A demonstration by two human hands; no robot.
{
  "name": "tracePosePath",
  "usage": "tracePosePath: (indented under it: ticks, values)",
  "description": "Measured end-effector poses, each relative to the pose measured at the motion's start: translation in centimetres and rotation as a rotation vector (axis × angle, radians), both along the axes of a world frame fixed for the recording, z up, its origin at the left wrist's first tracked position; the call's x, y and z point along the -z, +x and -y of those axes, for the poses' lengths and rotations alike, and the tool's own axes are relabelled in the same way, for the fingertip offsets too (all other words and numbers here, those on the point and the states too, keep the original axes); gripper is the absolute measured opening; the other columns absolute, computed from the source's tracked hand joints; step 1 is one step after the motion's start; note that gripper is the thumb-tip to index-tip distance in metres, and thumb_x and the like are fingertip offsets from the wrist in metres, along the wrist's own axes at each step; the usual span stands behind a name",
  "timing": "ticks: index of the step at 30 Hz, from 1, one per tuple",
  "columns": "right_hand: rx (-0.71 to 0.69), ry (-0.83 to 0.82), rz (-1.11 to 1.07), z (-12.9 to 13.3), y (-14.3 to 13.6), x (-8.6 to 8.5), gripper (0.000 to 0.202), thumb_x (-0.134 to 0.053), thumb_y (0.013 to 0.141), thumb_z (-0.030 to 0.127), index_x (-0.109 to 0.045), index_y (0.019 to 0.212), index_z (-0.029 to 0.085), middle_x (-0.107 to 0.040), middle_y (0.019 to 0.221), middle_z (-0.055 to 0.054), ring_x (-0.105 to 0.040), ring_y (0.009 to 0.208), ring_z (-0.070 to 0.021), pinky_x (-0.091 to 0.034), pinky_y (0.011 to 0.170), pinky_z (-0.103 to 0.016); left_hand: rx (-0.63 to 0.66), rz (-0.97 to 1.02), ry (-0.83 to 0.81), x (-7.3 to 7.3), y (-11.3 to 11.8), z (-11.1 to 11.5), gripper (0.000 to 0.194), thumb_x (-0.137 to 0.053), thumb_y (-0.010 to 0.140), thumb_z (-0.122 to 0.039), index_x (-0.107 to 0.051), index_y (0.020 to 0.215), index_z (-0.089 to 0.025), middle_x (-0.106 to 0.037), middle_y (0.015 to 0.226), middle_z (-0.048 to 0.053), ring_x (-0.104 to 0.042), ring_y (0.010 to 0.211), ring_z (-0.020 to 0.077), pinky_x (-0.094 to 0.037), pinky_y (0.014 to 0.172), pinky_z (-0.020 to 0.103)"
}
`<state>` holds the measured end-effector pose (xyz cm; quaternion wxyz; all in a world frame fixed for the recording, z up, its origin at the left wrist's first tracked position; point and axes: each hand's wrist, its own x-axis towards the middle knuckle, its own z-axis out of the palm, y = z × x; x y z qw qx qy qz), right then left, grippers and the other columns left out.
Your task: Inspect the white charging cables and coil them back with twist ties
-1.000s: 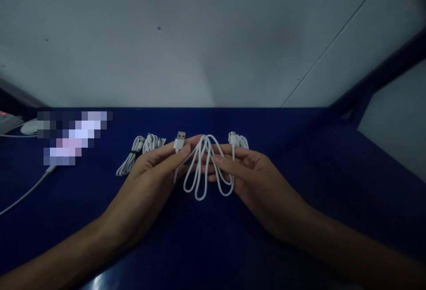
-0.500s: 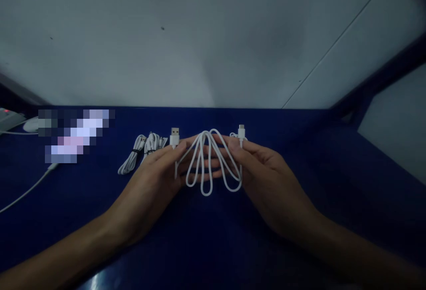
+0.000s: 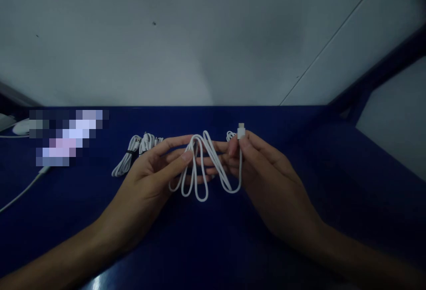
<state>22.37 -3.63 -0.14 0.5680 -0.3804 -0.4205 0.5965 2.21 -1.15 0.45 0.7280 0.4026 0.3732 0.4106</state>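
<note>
Between my hands a white USB cable (image 3: 201,170) hangs in several loose loops above the blue table. My left hand (image 3: 156,170) pinches the loops, its thumb pressed over them and its fingers behind. Near its metal-tipped connector (image 3: 241,131), the cable is held by my right hand (image 3: 266,166), between thumb and fingers. That connector points upward. The cable's other plug is hidden from view. Behind my left hand lie bundled white cables (image 3: 127,156), with a dark tie around at least one of them. Another small white coil (image 3: 230,136) shows behind my right fingers.
A pixelated bright object (image 3: 66,137) lies at the left, with a white cord (image 3: 23,192) running from it. Beside it is a white rounded item (image 3: 21,127). A pale wall (image 3: 173,59) rises behind the blue table (image 3: 206,245).
My left thumb has moved from beside the USB-A plug onto the loops, and that plug has dropped out of sight. The loops have shifted left and spread from the right connector.
</note>
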Motion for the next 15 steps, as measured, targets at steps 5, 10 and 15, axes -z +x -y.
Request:
tracePosePath:
  ticks: [5,10,15]
  values:
    - [-0.100,-0.027,0.023,0.24,0.29,0.13,0.035,-0.062,0.115,0.045,-0.078,0.091,0.025,-0.079,0.109,-0.004,-0.076,0.105,-0.0223,-0.063,0.096,-0.038,-0.045,-0.068,0.020,-0.28,0.29,0.01,0.037,-0.082,0.103,-0.027,-0.074,0.139,-0.025,-0.084,0.134,0.011,-0.087,0.101,0.0259,-0.073,0.086,0.033]
    - [-0.165,-0.030,0.057,0.06,0.42,-0.13,0.035,-0.058,0.118,0.041,-0.085,0.102,0.027,-0.082,0.105,-0.003,-0.079,0.102,-0.0218,-0.062,0.098,-0.039,-0.018,-0.142,0.079,-0.49,0.12,0.11,0.033,-0.076,0.107,-0.037,-0.075,0.137,-0.024,-0.087,0.125,0.011,-0.085,0.080,0.0201,-0.071,0.071,0.029]
    - [-0.152,-0.008,0.168,0.07,0.44,-0.61,0.030,-0.063,0.115,0.048,-0.089,0.110,0.033,-0.083,0.123,-0.003,-0.075,0.123,-0.0246,-0.060,0.107,-0.041,-0.054,-0.180,0.080,-0.59,0.00,0.01,0.055,-0.087,0.099,-0.029,-0.067,0.150,-0.026,-0.089,0.113,0.008,-0.086,0.085,0.0213,-0.070,0.075,0.027]
